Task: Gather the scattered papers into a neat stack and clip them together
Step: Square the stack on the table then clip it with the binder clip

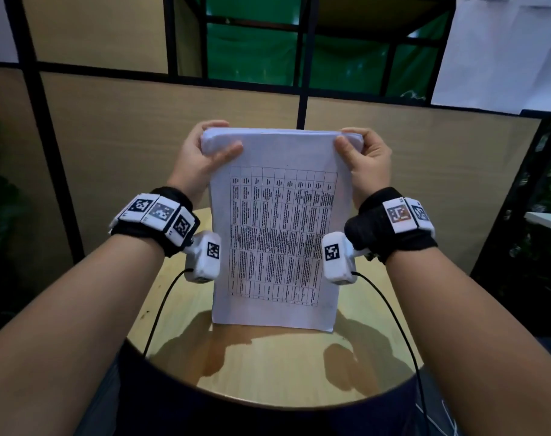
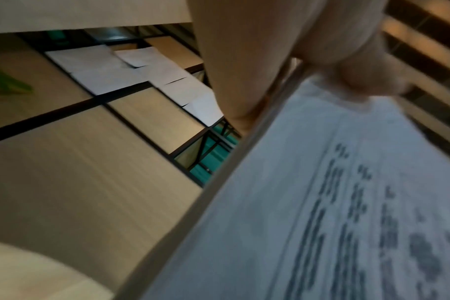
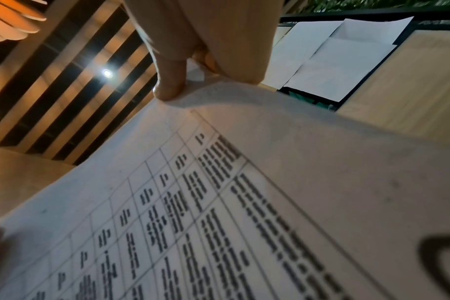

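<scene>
Head view. Stack of papers (image 1: 277, 228): white sheets, printed table on the front face, stood upright on its lower edge on the round wooden table (image 1: 267, 372). The top edge bowed over toward the far side. Left hand (image 1: 201, 158): clasped the upper left corner, thumb across the front sheet, fingers curled behind. Right hand (image 1: 363, 162): clasped the upper right corner the same way, thumb in front, fingers wrapped over the top edge. Both wrists carried black bands (image 1: 161, 215) with white marker blocks and a cabled white camera unit (image 1: 205, 256). Behind the table stood tan partition panels (image 1: 142, 127) in black framing, with green sheeting (image 1: 261, 51) beyond. Shadows of both hands and the stack fell on the tabletop.

Left wrist view. Blurred. The stack of papers (image 2: 334, 203) ran diagonally across the lower right, its side edge and printed rows visible. The left hand (image 2: 257, 60) held it at the top, thumb (image 2: 368, 79) pressed on the front sheet. White sheets (image 2: 110, 69) hung on the partition behind.

Right wrist view. The stack of papers (image 3: 244, 203) filled the lower frame, table grid legible only as lines and blurred text. The right hand (image 3: 206, 40) pinched its upper corner, thumb (image 3: 171, 81) on the printed face, fingers behind. A ceiling lamp (image 3: 106, 73) shone between dark slats. More white sheets (image 3: 334, 58) showed on the panel at upper right.
</scene>
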`<state>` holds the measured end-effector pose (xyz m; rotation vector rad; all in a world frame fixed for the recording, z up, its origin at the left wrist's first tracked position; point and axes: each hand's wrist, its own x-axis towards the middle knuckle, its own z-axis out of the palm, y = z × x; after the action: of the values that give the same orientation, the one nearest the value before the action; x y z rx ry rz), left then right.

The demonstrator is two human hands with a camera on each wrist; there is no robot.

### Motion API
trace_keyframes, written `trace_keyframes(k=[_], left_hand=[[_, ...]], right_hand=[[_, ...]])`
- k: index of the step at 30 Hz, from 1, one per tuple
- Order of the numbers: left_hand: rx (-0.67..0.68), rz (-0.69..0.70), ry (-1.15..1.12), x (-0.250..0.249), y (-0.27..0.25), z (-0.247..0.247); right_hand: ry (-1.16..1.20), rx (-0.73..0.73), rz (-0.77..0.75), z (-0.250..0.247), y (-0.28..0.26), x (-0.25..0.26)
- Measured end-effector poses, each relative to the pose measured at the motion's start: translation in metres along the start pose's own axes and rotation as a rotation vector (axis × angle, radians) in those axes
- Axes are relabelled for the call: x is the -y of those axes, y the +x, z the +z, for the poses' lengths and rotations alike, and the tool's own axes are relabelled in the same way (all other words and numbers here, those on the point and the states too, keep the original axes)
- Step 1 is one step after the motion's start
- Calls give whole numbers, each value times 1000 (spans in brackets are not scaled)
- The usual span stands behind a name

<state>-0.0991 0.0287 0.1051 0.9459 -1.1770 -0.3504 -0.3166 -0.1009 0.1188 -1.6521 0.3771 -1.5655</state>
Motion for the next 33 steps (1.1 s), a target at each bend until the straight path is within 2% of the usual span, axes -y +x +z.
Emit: trace_keyframes(k=[2,4,7,9,11,14,16,19,23,26,28,33], left_hand=[[92,-146,-6,17,-9,-4],[105,-220,24,35,-19,-3],[18,-214,-36,48,-22,5],[3,-210,-51,47,-21,9],[7,-209,-48,45,-22,9],[-11,-206,-60,43,-26,12],[-56,-202,-16,38,-26,19],[-187,-149,78,25,-19,31],[-279,-58,159,6,-13,49],[-305,-76,202,15,-23,53],[-288,-139,200,32,-37,50],[-227,-241,49,44,-51,41]], right_hand=[[15,-22,21,-2,1,-1],[27,-30,34,-3,3,-2],[5,-17,55,-6,-1,-13],[66,-10,167,-11,-15,-28],[127,64,319,-15,-34,-48],[-6,129,441,-15,-55,-65],[-29,100,425,-12,-54,-63],[-157,61,266,0,-40,-45],[-214,-95,139,14,-27,-36],[-185,-91,127,12,-44,-51],[-113,-60,191,7,-65,-68],[-117,-87,298,3,-79,-83]])
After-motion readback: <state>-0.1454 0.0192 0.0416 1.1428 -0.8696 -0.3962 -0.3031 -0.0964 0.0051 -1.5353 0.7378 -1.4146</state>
